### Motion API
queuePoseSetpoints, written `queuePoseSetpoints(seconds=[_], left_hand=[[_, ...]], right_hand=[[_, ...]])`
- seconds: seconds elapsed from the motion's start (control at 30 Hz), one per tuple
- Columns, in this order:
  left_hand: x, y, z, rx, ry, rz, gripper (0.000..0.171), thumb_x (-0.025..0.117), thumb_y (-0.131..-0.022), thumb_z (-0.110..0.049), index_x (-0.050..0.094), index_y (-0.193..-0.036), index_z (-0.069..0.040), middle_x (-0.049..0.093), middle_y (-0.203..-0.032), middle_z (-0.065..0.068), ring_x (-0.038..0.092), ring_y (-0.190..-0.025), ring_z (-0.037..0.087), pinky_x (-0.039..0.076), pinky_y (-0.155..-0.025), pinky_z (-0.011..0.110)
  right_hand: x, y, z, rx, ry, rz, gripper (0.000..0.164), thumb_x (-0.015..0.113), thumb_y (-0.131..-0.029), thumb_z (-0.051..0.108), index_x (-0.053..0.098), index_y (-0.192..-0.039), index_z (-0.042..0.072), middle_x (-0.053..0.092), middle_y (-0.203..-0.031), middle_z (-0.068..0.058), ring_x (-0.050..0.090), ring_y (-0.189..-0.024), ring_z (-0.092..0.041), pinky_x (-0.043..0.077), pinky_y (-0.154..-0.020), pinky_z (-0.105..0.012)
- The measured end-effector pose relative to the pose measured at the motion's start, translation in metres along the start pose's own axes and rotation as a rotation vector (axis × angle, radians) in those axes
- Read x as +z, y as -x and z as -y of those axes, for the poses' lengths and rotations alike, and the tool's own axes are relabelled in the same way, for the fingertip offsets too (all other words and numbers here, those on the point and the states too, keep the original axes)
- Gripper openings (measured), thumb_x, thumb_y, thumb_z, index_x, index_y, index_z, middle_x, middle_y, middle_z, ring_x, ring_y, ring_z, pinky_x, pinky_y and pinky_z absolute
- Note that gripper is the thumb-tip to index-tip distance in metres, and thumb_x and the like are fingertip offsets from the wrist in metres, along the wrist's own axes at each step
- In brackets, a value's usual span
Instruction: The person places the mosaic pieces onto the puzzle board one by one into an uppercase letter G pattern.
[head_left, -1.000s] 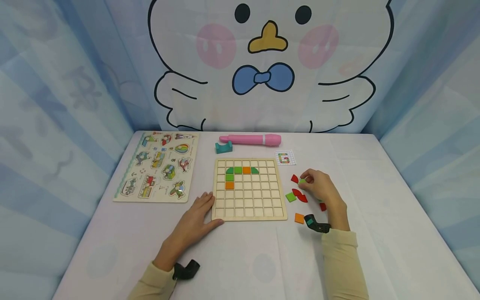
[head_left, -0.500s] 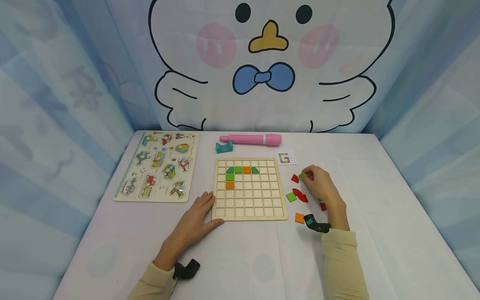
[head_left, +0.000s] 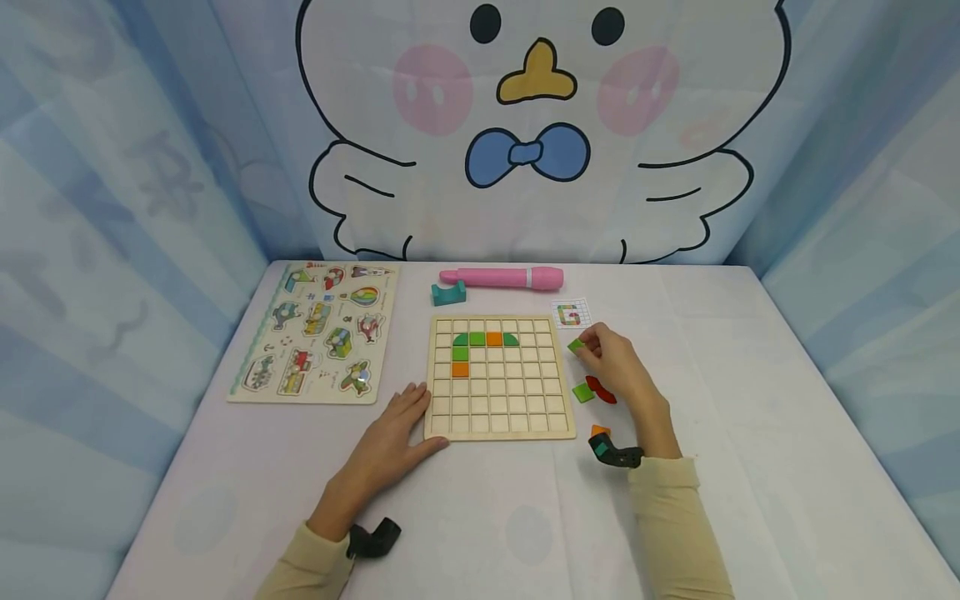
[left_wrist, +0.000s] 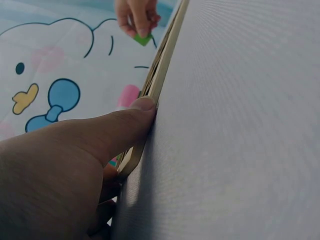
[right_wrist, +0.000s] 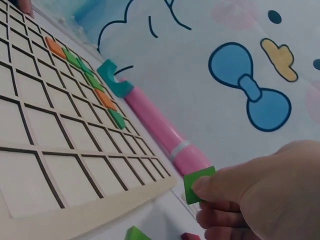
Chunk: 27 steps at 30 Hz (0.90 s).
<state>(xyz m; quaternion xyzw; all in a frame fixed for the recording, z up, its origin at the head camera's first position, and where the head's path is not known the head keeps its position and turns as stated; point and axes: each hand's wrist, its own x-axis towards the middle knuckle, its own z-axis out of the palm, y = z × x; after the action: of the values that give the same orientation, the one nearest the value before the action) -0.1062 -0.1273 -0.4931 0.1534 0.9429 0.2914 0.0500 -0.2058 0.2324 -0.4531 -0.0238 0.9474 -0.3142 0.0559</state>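
My right hand point(head_left: 618, 367) pinches a green square tile point(head_left: 576, 344) between thumb and fingers, just right of the wooden grid board point(head_left: 498, 435). In the right wrist view the tile point(right_wrist: 190, 194) is tilted, with the thumb over part of its face. My left hand point(head_left: 390, 446) rests at the board's near left corner, thumb along the front edge and fingers at the left side. Green and orange tiles point(head_left: 477, 339) form a row in the board's upper cells, with a green square point(head_left: 460, 354) and an orange square point(head_left: 460, 369) going down from its left end.
Loose red pieces point(head_left: 602, 390), a green square point(head_left: 582, 392) and a partly hidden orange tile point(head_left: 600, 430) lie right of the board. Behind are a small pattern card point(head_left: 572, 313), a pink tube-shaped thing point(head_left: 495, 279) and a teal cradle point(head_left: 448, 294). A picture puzzle board point(head_left: 258, 346) lies left.
My right hand has lifted the green square tile from among the loose pieces and carried it left toward the grid board. My left hand has stayed at the corner.
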Motion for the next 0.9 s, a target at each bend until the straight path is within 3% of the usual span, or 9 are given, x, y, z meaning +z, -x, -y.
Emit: queuePoseSetpoints(seconds=[0.3, 0.9], left_hand=[[-0.001, 0.0, -0.001, -0.006, -0.001, 0.008, 0.083, 0.072, -0.089, -0.048, 0.042, -0.151, -0.002, 0.036, -0.162, 0.012, 0.027, -0.154, 0.03, 0.024, -0.127, 0.047], [-0.001, 0.0, 0.0, -0.002, -0.005, 0.005, 0.083, 0.072, -0.089, -0.048, 0.042, -0.151, -0.002, 0.036, -0.162, 0.012, 0.027, -0.154, 0.03, 0.024, -0.127, 0.047]], right_hand=[[0.018, 0.0, 0.022, -0.164, -0.009, 0.007, 0.021, 0.062, -0.1, 0.017, 0.059, -0.115, 0.003, 0.062, -0.097, -0.01, 0.055, -0.087, -0.022, 0.051, -0.077, -0.032], [0.041, 0.006, 0.048, -0.293, -0.048, 0.012, 0.021, 0.065, -0.098, 0.019, 0.063, -0.112, 0.003, 0.063, -0.092, -0.006, 0.056, -0.082, -0.017, 0.052, -0.073, -0.028]])
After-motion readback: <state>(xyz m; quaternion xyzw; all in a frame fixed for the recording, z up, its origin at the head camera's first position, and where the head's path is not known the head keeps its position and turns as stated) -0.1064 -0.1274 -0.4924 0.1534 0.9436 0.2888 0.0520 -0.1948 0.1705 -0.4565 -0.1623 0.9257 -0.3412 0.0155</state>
